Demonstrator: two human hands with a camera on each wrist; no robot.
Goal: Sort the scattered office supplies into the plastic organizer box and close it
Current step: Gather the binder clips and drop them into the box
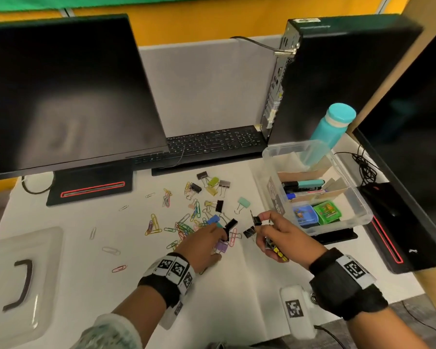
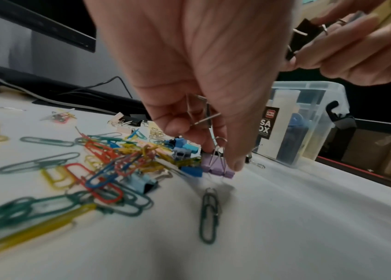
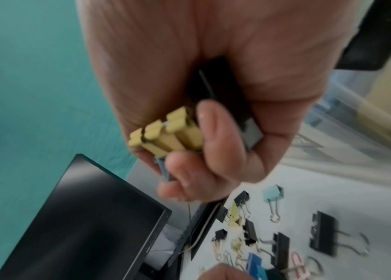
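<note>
**Purple clip under the left hand, box off to the right**

Purple binder clip lies on the white bench, at the near edge of the clip pile. The left hand is down over it, one fingertip touching its near end, the wire handles standing up between the fingers. The same hand already pinches a dark binder clip against the thumb, so it is clamped, not free.

The right hand is lifted off the bench and full: fingers curled round a bundle of yellow binder clips, with a black binder clip pinched at the fingertips.

The organizer box stands open to the right of both hands, the right hand nearer it, just beside its near left wall. Markers already lie inside. Its lid sits well apart on the far left.

Judgement: gathering binder clips is under way; the coming move is a short carry rightward. Many paper clips and binder clips remain scattered, so the task is well short of done.
</note>
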